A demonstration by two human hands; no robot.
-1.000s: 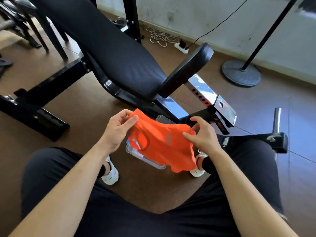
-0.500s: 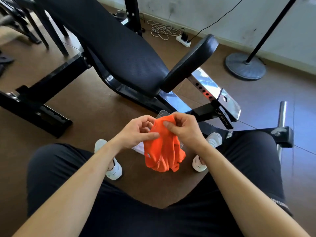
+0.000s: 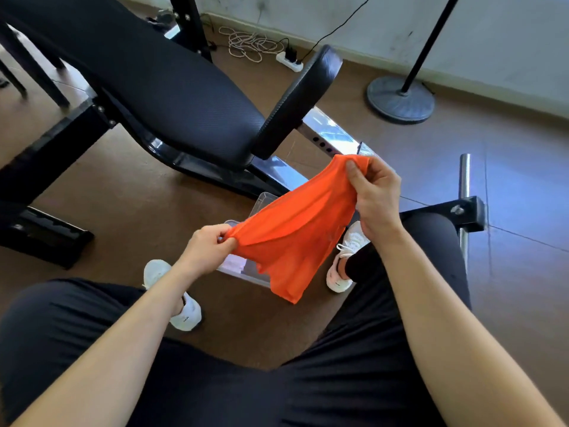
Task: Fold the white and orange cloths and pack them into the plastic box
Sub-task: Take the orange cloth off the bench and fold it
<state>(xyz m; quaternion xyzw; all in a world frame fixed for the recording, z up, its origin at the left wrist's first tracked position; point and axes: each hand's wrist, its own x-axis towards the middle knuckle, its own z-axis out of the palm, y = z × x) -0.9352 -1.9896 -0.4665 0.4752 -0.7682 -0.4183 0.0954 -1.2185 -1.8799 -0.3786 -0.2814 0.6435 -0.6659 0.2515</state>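
Note:
An orange cloth [image 3: 295,232] hangs stretched between both hands above the floor. My left hand [image 3: 206,249] pinches its lower left corner. Higher up, my right hand [image 3: 374,195] grips the upper right corner between thumb and fingers. The cloth's loose part droops down to a point. A clear plastic box [image 3: 243,271] stands on the floor between my feet, mostly hidden behind the cloth; something white and blue shows inside it. No white cloth can be made out apart from that.
A black padded weight bench [image 3: 172,87] with its metal frame stands just ahead. My white shoes [image 3: 184,306] flank the box. A round stand base [image 3: 400,98] and a power strip [image 3: 289,61] with cables lie near the far wall.
The hands, close together with the cloth bunched half a second ago, have pulled apart. The right hand rose up and right, the left dropped, and the cloth is spread diagonally.

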